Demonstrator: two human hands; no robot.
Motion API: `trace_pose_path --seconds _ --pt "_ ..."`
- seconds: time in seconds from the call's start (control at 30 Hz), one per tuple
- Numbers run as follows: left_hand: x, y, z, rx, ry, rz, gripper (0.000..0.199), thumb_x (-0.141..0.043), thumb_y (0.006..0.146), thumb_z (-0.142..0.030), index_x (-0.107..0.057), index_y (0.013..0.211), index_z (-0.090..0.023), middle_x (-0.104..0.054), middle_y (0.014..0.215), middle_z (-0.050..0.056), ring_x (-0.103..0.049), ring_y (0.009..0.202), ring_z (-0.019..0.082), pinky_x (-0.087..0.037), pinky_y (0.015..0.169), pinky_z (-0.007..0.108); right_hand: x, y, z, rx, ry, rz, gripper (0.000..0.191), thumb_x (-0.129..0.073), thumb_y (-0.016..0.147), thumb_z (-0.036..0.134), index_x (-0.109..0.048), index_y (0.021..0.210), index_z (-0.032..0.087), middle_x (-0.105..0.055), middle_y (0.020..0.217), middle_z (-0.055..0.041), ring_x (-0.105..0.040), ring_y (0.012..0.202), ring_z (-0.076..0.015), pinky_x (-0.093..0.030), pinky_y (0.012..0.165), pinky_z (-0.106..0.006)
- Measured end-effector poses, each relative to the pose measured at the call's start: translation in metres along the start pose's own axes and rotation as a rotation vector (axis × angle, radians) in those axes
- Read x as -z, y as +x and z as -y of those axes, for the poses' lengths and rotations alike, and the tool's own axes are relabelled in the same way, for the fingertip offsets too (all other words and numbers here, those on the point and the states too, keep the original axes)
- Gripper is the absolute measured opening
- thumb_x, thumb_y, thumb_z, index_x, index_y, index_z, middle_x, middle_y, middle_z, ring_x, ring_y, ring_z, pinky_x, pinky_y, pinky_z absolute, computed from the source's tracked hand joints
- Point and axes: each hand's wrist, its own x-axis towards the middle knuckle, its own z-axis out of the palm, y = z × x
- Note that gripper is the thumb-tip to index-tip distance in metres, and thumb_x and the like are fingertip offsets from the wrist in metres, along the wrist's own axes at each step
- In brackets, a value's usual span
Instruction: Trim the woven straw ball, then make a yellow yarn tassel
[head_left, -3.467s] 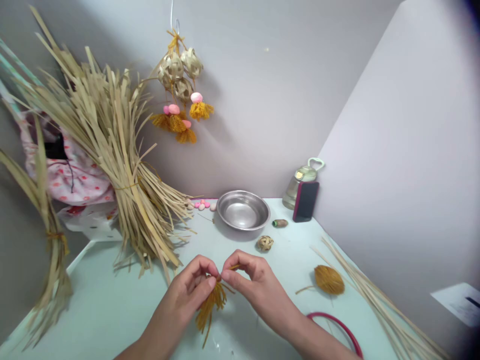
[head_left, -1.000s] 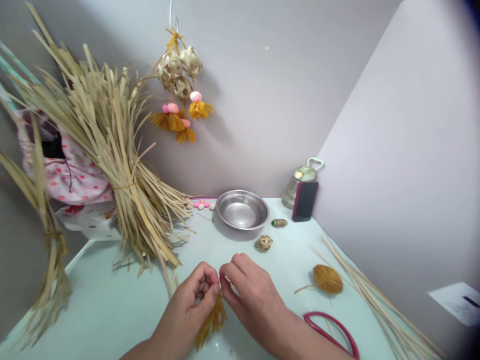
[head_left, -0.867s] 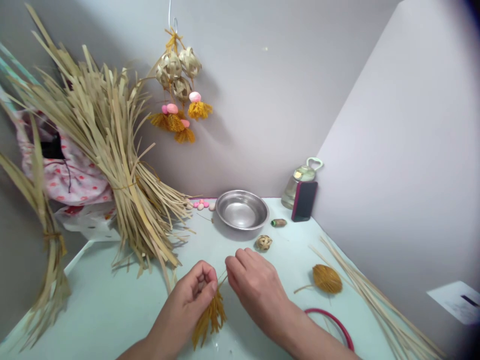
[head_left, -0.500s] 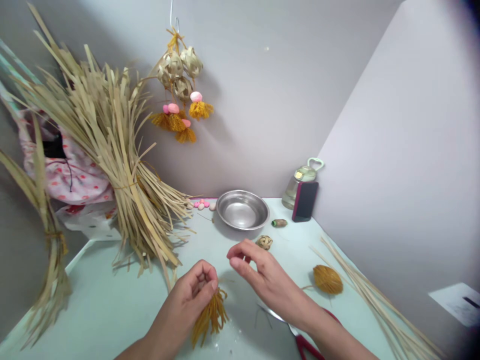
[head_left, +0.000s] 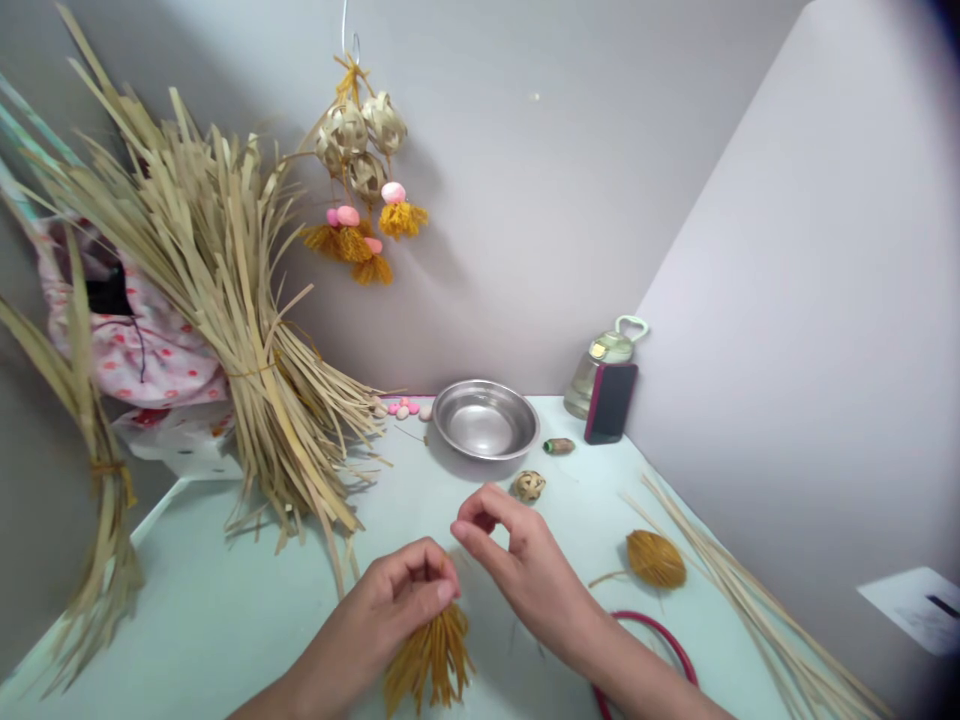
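Note:
Between the thumb and fingers of my left hand (head_left: 382,620) is the top of a mustard-yellow yarn tassel (head_left: 433,660), whose strands hang down over the table. My right hand (head_left: 517,560) is just up and to the right of it, thumb and index fingertips pinched together; whatever they hold, if anything, is too small to make out. Under my right forearm lie scissors with red handles (head_left: 671,640), their blades mostly hidden. A small woven ball (head_left: 529,486) rests beyond my right hand. To the right sits a mustard yarn ball (head_left: 656,559).
A metal bowl (head_left: 486,420), pink and pale beads (head_left: 403,408), a thread spool (head_left: 559,446), a phone (head_left: 611,403) and a bottle (head_left: 587,385) stand at the back. Straw bundles (head_left: 240,300) fill the left; loose strips (head_left: 757,600) lie right. Woven balls with tassels (head_left: 367,175) hang above.
My left hand and the tassel have moved slightly right and down. My right fingertips have come closer together. The scissors have shifted, with more of the red handle showing.

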Motion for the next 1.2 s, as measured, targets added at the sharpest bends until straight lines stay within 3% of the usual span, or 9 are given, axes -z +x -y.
trace_pose_path --seconds 0.1,0.23,0.3,0.47,0.63,0.77,0.87,1.0,1.2 --pt "0.001 -0.001 -0.005 0.006 -0.105 -0.109 0.025 -0.057 0.091 -0.044 -0.055 0.082 -0.02 -0.044 0.076 -0.003 -0.04 0.076 0.016 -0.032 0.072 0.027 0.001 -0.002 0.002 0.013 -0.012 -0.005 0.02 -0.058 0.093 0.033 -0.058 0.079 0.019 -0.057 0.08 0.0011 -0.053 0.078 -0.0136 -0.04 0.073 -0.026" --pt "0.001 0.0 -0.008 -0.012 -0.156 -0.186 0.025 -0.059 0.09 -0.044 -0.056 0.081 -0.021 -0.047 0.078 -0.002 -0.042 0.078 0.017 -0.034 0.074 0.027 0.001 -0.005 0.007 -0.031 0.066 0.187 0.014 -0.064 0.089 0.031 -0.063 0.082 0.02 -0.058 0.086 0.0012 -0.054 0.083 -0.0141 -0.041 0.077 -0.026" --pt "0.001 0.002 -0.007 -0.024 -0.139 -0.199 0.024 -0.059 0.09 -0.043 -0.057 0.081 -0.021 -0.049 0.079 -0.001 -0.043 0.08 0.017 -0.034 0.075 0.028 0.001 -0.005 0.008 -0.047 0.096 0.221 0.008 -0.063 0.089 0.025 -0.065 0.082 0.02 -0.059 0.086 0.0013 -0.054 0.084 -0.0141 -0.041 0.078 -0.026" --pt "0.002 0.003 -0.003 -0.024 -0.132 -0.178 0.02 -0.058 0.09 -0.042 -0.059 0.086 -0.022 -0.05 0.082 -0.001 -0.044 0.084 0.018 -0.034 0.079 0.029 0.0 -0.002 0.009 -0.084 0.182 0.147 0.008 -0.059 0.086 0.016 -0.061 0.078 0.018 -0.059 0.078 0.0013 -0.053 0.079 -0.0136 -0.041 0.076 -0.026" --pt "0.004 0.002 -0.001 -0.031 -0.105 -0.167 0.022 -0.061 0.088 -0.042 -0.057 0.082 -0.022 -0.048 0.078 -0.001 -0.043 0.078 0.017 -0.033 0.073 0.028 0.002 0.002 0.005 -0.189 0.374 0.188 0.014 -0.056 0.091 0.03 -0.058 0.085 0.017 -0.055 0.066 0.0026 -0.048 0.063 -0.0124 -0.039 0.063 -0.025" --pt "0.003 0.002 -0.001 -0.046 -0.065 -0.204 0.026 -0.062 0.087 -0.046 -0.056 0.081 -0.021 -0.043 0.073 -0.003 -0.04 0.071 0.015 -0.033 0.067 0.027 0.006 0.001 0.004 -0.082 0.202 0.103 0.028 -0.052 0.095 0.045 -0.059 0.095 0.018 -0.058 0.087 -0.0011 -0.052 0.083 -0.015 -0.039 0.075 -0.026" --pt "0.002 0.002 0.0 -0.05 -0.047 -0.151 0.029 -0.062 0.087 -0.048 -0.055 0.08 -0.02 -0.045 0.07 -0.003 -0.042 0.067 0.014 -0.034 0.064 0.026 0.003 -0.002 0.003 -0.047 0.118 0.217 0.033 -0.054 0.094 0.047 -0.059 0.081 0.017 -0.053 0.082 0.0006 -0.049 0.079 -0.0141 -0.037 0.072 -0.025" --pt "0.001 0.002 0.0 -0.072 -0.071 -0.071 0.026 -0.059 0.089 -0.045 -0.057 0.085 -0.02 -0.058 0.082 0.002 -0.054 0.083 0.019 -0.039 0.077 0.03 -0.004 -0.004 0.002 -0.109 0.235 0.31 0.044 -0.054 0.093 0.05 -0.049 0.064 0.017 -0.041 0.064 0.0045 -0.038 0.064 -0.0109 -0.032 0.061 -0.023" --pt "0.002 0.0 -0.004 -0.035 -0.084 -0.18 0.016 -0.055 0.09 -0.037 -0.055 0.086 -0.022 -0.049 0.083 0.0 -0.046 0.084 0.019 -0.035 0.079 0.031 -0.005 -0.003 0.004 -0.119 0.271 0.204 0.033 -0.06 0.09 0.044 -0.061 0.074 0.015 -0.056 0.072 0.0011 -0.05 0.073 -0.0135 -0.039 0.071 -0.025"
